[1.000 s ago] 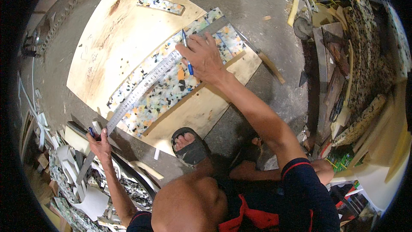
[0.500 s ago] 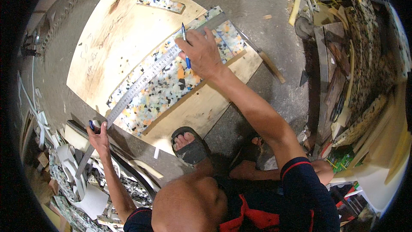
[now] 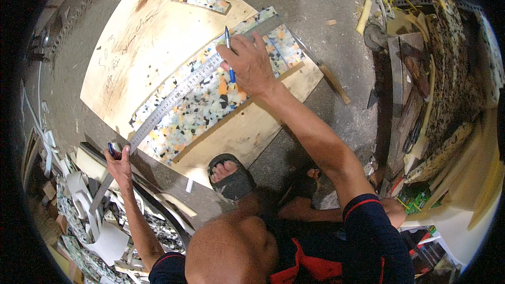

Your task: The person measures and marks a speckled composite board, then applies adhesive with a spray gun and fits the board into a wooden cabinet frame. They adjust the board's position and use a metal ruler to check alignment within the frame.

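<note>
A slab of speckled, multicoloured foam [image 3: 202, 106] lies flat on a plywood board [image 3: 123, 81]. Diagonally across the slab runs a long metal ruler [image 3: 176, 94], its lower left end reaching past the slab's edge. My right hand [image 3: 252, 68] presses on the ruler near its upper end and keeps a blue pen [image 3: 228, 55] between the fingers. At the overhanging part of the ruler, my left hand [image 3: 120, 167] grips it, fingers closed. A small dark blue and white object [image 3: 113, 150], its kind unclear, is also at these fingers.
A narrow foam strip [image 3: 200, 1] lies on the board's far side. Right of the slab rests a knife with a wooden handle [image 3: 335, 84]. Foam scraps [image 3: 108, 242] crowd the lower left; wood and foam offcuts [image 3: 413, 84] pile up at right. My sandalled foot [image 3: 231, 176] stands by the board's near edge.
The view has shifted slightly. Both hands stay at about the same places along the ruler, and the pen is still in my right hand.
</note>
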A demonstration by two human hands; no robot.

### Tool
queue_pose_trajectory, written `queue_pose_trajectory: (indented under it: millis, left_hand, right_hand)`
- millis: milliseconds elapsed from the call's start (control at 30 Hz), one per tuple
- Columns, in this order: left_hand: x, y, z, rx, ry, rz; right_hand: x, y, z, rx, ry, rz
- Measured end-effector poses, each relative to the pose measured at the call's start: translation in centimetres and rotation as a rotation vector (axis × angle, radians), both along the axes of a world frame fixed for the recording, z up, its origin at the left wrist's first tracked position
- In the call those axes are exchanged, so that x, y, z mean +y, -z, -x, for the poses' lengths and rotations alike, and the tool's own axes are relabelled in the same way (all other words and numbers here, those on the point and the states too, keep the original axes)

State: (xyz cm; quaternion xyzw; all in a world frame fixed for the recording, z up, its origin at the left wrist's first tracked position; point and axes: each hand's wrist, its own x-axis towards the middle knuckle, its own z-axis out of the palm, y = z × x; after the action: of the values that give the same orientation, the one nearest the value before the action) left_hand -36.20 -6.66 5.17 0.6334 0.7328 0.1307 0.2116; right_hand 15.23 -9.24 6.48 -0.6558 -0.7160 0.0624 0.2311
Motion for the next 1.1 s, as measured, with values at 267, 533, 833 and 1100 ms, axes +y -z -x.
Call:
queue_pose_trajectory:
  millis: [267,533,833,1100]
  left_hand:
    - [0.5,0.0,-0.4,0.038,-0.074,0.159]
    - [0.9,-2.0,-2.3,0.153,-0.056,0.199]
    - [1.0,-2.3,-2.5,0.127,-0.027,0.217]
    - [0.8,-1.9,-2.2,0.076,0.003,0.170]
  right_hand:
    - [1.1,-1.7,0.5,0.064,-0.062,0.046]
    - [5.6,-4.8,11.6,0.988,-0.196,0.463]
    - [6.5,-0.5,18.0,0.851,-0.305,0.659]
    - [6.5,0.1,17.7,0.790,-0.293,0.683]
